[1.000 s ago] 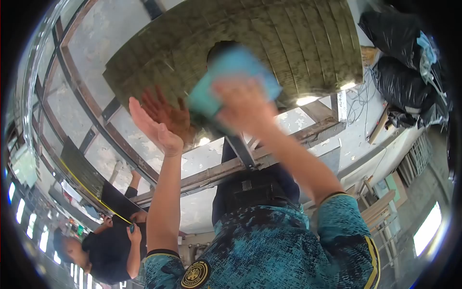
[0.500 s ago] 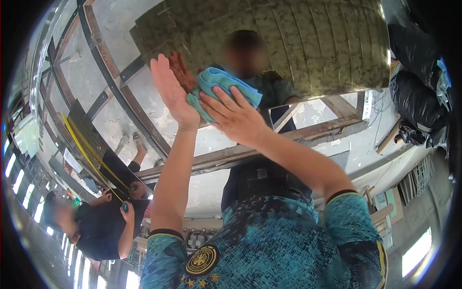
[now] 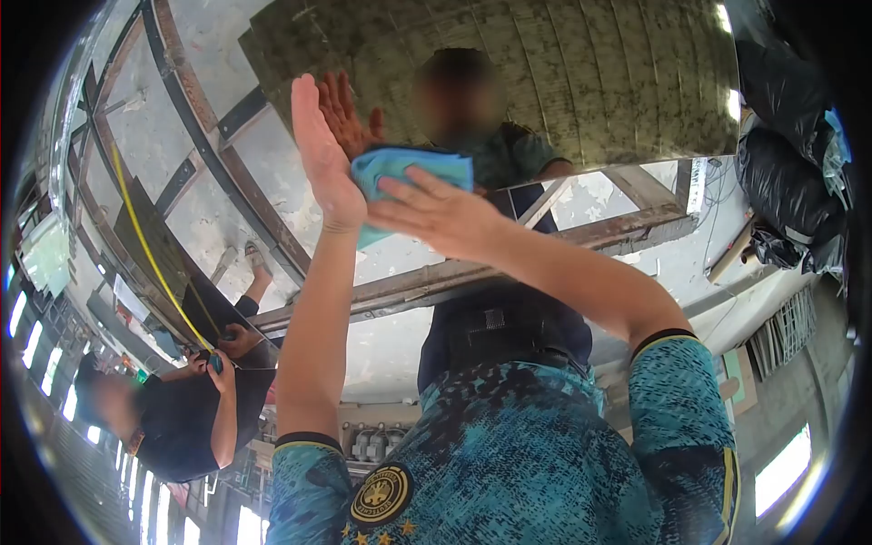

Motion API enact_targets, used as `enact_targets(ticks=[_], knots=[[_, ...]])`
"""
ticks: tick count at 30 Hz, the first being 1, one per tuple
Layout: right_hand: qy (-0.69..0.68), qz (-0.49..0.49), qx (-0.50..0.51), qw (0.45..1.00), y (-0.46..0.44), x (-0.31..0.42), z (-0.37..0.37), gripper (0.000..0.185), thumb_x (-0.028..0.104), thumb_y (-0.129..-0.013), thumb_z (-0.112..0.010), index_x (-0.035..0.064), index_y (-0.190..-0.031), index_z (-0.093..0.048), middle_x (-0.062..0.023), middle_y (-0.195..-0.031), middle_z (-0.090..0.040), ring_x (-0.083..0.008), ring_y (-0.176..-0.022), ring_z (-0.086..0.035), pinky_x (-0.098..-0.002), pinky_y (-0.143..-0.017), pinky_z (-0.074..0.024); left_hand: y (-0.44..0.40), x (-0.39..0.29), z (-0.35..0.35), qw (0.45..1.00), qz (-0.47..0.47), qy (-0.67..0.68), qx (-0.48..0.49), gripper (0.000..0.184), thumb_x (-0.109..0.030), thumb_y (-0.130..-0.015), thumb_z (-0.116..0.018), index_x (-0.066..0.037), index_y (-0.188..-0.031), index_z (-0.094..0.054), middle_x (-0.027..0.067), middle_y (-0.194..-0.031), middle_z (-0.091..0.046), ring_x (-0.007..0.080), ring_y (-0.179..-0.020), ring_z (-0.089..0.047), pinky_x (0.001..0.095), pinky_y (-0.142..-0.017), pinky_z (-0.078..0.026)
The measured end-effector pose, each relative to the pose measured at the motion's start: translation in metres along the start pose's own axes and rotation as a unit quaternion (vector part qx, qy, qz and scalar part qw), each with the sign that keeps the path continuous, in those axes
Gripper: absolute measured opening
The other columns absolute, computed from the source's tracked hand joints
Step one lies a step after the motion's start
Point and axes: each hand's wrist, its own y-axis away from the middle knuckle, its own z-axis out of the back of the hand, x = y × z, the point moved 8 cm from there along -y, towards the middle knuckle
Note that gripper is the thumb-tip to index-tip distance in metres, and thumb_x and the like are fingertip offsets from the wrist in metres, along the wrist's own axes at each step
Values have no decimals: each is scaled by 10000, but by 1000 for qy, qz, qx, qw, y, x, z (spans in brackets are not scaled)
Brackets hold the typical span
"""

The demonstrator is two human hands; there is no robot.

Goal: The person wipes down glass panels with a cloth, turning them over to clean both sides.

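A glossy reflective panel (image 3: 581,91) spans the top of the view, mirroring a head and a hand. Flat and upright against its near edge, my left hand (image 3: 327,163) has its fingers stretched out and holds nothing. My right hand (image 3: 436,213) presses on a folded blue-green cloth (image 3: 400,168) at the panel's lower edge, right beside my left palm. The cloth touches or nearly touches my left hand, and its underside is hidden.
Metal frame bars (image 3: 204,118) stand over the pale floor at the left. A co-worker (image 3: 186,422) at the lower left holds a yellow tape measure (image 3: 150,245) along a dark panel. Black bags (image 3: 777,182) lie at the right.
My right hand and the cloth have moved left and toward me, up beside my left hand. The co-worker's tape has shifted. The camera view has turned slightly.
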Motion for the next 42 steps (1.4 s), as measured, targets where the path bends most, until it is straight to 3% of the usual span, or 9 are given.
enact_targets(ticks=[3, 6, 14, 17, 19, 25, 30, 37, 42], knots=[[-64, -155, 76, 983, 52, -58, 32, 748, 259, -866, -647, 236, -1529, -300, 19, -1583, -304, -255, -1469, -253, -511, -1200, -179, -3, 10, 9, 1000, 17, 23, 9, 832, -487, -931, -426, -5, -1548, -141, 177, -1605, -185, 292, -1496, -142, 427, -1204, -50], [77, -322, 105, 938, 148, -124, 63, 802, 314, -844, -701, 234, -1534, -300, -30, -1594, -279, -316, -1472, -232, -510, -1200, -170, 1, 14, 20, 999, -4, 0, 32, 799, -460, -952, -437, -17, -1546, -138, 135, -1607, -187, 278, -1488, -159, 420, -1168, -155], [209, -521, -169, 810, 343, -282, 148, 608, 427, -1015, -400, 141, -1539, -282, -99, -1591, -278, -396, -1439, -258, -484, -1167, -218, 4, 24, -5, 995, -5, 98, -18, 657, -400, -963, -505, -104, -1508, -286, 40, -1486, -402, 229, -1394, -334, 370, -1002, -365], [142, -723, -259, 624, 390, -332, 163, 672, 535, -988, -382, 50, -1452, -423, -227, -1445, -463, -391, -1339, -432, -466, -1093, -340, 7, 42, -5, 989, 1, 143, -29, 606, -377, -999, -497, -90, -1494, -298, 47, -1480, -413, 242, -1354, -408, 389, -982, -423], [85, -839, -138, 520, 395, -344, 166, 742, 580, -996, -224, -14, -1311, -539, -265, -1299, -577, -418, -1237, -532, -482, -1044, -399, 8, 43, -7, 989, 15, 145, -39, 568, -355, -1021, -448, -83, -1494, -294, 66, -1495, -398, 267, -1368, -402, 400, -1005, -418], [93, -775, -191, 595, 397, -343, 173, 671, 562, -991, -296, 20, -1183, -640, -286, -1153, -631, -453, -1113, -581, -514, -941, -448, 4, 20, -8, 993, -54, -101, -19, 547, -303, -1039, -391, -20, -1490, -265, 167, -1498, -370, 315, -1374, -396, 425, -1053, -394], [135, -742, -197, 627, 413, -367, 171, 614, 502, -1004, -337, 3, -1077, -687, -282, -1105, -645, -459, -1054, -596, -531, -908, -449, 8, 10, -1, 952, -153, -250, -89, 468, -258, -1032, -402, 72, -1359, -457, 212, -1425, -434, 343, -1294, -474, 419, -1076, -369], [116, -792, -234, 552, 392, -342, 182, 605, 558, -984, -380, 39, -1111, -665, -256, -1113, -650, -444, -1067, -594, -524, -888, -452, 13, -1, 9, 901, -133, -377, -170, 456, -237, -1016, -471, 46, -1372, -446, 189, -1396, -462, 326, -1291, -461, 416, -1080, -356], [67, -663, -179, 724, 433, -388, 159, 557, 485, -981, -479, -13, -1197, -603, -315, -1100, -630, -474, -1064, -586, -512, -874, -440, 21, 1, 30, 862, -38, -406, -301, 503, -181, -951, -562, 31, -1387, -429, 202, -1402, -449, 345, -1309, -432, 415, -1102, -336]])
